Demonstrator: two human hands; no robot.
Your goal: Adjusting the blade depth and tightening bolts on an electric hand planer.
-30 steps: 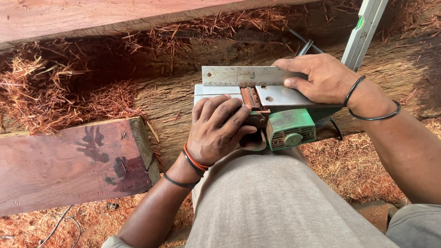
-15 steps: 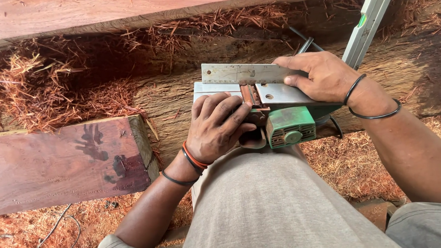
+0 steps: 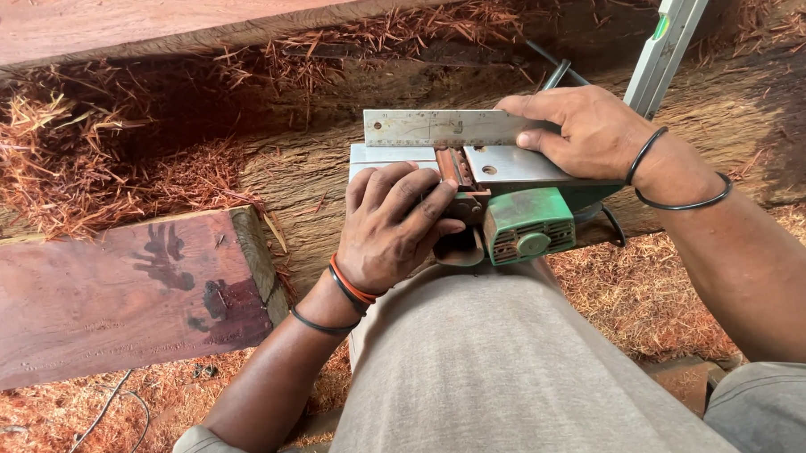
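The electric planer (image 3: 492, 210) lies upside down against the person's thigh (image 3: 515, 357), its flat metal sole turned up and its green motor housing facing the knee, all of it in front of a rough log (image 3: 329, 166) ringed with red wood shavings (image 3: 97, 166). The left hand (image 3: 394, 227) is curled over the near side of the planer, fingers pressed together on the body just beside the slot where the cutter sits. The right hand (image 3: 587, 135) lies flat across the far end, its grip pinning a steel ruler (image 3: 435, 127) on edge along the sole, fingertips pressing it down. Behind that wrist a spirit level (image 3: 664, 39) leans up out of view. To the left lies a reddish plank (image 3: 111, 299) with dark stains, and another long plank (image 3: 146, 26) runs across the top.

What worries me, watching this, is how close the left fingertips are to the cutter slot. A thin cord (image 3: 97, 425) trails over the shavings at lower left; I cannot tell whether it belongs to the planer or is plugged in, but if it is live, a bump on the switch would be nasty. The planer also rests only on a leg, so a shift of the knee could tip it, and the ruler could skate off the smooth sole if the pressing fingers ease.
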